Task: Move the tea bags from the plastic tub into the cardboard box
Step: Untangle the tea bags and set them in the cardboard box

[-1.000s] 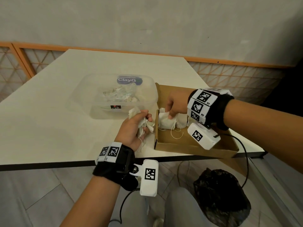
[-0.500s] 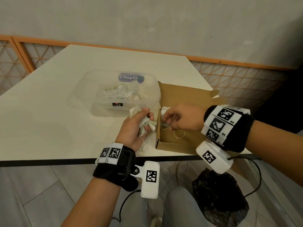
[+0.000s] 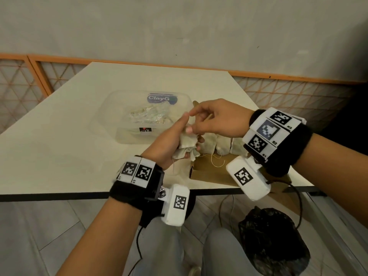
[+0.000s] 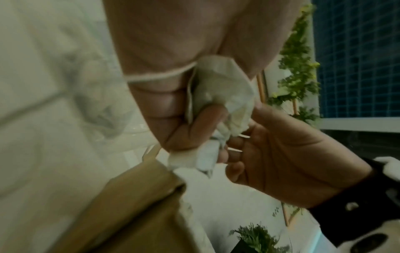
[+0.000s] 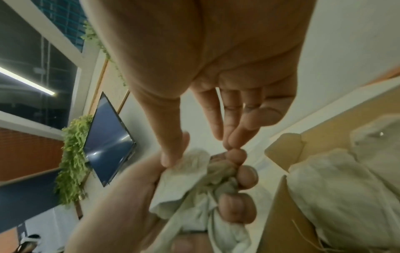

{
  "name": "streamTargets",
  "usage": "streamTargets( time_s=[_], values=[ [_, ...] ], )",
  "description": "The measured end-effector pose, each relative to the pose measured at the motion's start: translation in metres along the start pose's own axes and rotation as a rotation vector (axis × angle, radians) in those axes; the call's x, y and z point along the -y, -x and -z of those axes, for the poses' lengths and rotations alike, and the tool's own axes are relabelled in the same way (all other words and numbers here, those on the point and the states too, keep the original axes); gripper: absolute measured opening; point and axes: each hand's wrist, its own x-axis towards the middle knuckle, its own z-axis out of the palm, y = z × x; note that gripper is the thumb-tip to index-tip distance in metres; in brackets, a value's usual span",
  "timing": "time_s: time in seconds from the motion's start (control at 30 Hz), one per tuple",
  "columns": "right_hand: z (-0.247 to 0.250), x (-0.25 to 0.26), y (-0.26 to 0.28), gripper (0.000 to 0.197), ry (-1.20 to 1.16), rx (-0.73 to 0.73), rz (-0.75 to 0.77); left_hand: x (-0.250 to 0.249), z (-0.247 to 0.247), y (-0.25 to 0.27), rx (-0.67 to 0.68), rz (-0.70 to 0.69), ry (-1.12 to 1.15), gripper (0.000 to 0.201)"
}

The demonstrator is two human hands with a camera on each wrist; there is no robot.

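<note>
My left hand (image 3: 171, 142) is curled round a bunch of tea bags (image 3: 186, 147). My right hand (image 3: 217, 120) sits just above that bunch, thumb and fingertips (image 5: 218, 131) pinching its top.

from up on the head we look down and forward at the counter (image 3: 79, 156), with both hands close below us. on the left wrist we look along the left hand (image 4: 173, 51), very close. on the right wrist we look along the right hand (image 5: 216, 51), also very close. all three views share the bunch of tea bags (image 3: 186, 145) and the cardboard box (image 4: 134, 205).
</note>
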Motion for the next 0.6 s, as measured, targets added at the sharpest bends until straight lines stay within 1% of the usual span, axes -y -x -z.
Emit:
streamTargets(
  time_s=[0.03,0.07,0.13,0.17,0.23,0.3,0.37,0.4,0.43,0.5,0.53,0.57,0.6],
  values=[
    [0.0,-0.002,-0.001,0.052,0.01,0.009,-0.01,-0.005,-0.004,-0.001,0.029,0.008,-0.065,0.057],
    [0.0,-0.005,-0.001,0.048,-0.006,-0.003,-0.019,-0.009,-0.007,-0.002,0.055,0.021,-0.101,0.063],
    [0.001,-0.009,0.003,0.031,-0.103,-0.056,-0.013,-0.015,-0.012,-0.004,0.093,0.05,-0.132,0.071],
    [0.003,-0.011,0.006,0.022,-0.146,-0.081,-0.005,-0.017,-0.013,-0.006,0.099,0.059,-0.13,0.072],
    [0.007,-0.014,0.011,0.01,-0.209,-0.128,0.008,-0.016,-0.015,-0.01,0.102,0.061,-0.099,0.063],
    [0.013,-0.02,0.015,0.002,-0.242,-0.172,-0.005,-0.014,-0.016,-0.013,0.1,0.058,-0.078,0.047],
    [0.021,-0.028,0.02,0.006,-0.266,-0.235,-0.06,-0.012,-0.021,-0.017,0.092,0.068,-0.056,0.039],
    [0.023,-0.029,0.02,0.008,-0.273,-0.245,-0.095,-0.011,-0.021,-0.018,0.069,0.066,-0.038,0.039],
    [0.024,-0.031,0.024,0.013,-0.268,-0.238,-0.13,-0.011,-0.024,-0.02,0.045,0.055,-0.028,0.042],
    [0.019,-0.031,0.025,0.032,-0.219,-0.114,-0.203,-0.009,-0.026,-0.023,-0.009,0.0,-0.038,0.049],
    [0.015,-0.03,0.026,0.036,-0.217,-0.036,-0.23,-0.009,-0.03,-0.024,-0.03,-0.039,-0.062,0.052],
    [0.01,-0.028,0.027,0.035,-0.235,0.016,-0.237,-0.009,-0.033,-0.026,-0.053,-0.071,-0.076,0.054],
    [0.006,-0.027,0.027,0.031,-0.258,0.022,-0.226,-0.01,-0.038,-0.026,-0.073,-0.09,-0.071,0.055]
  ],
)
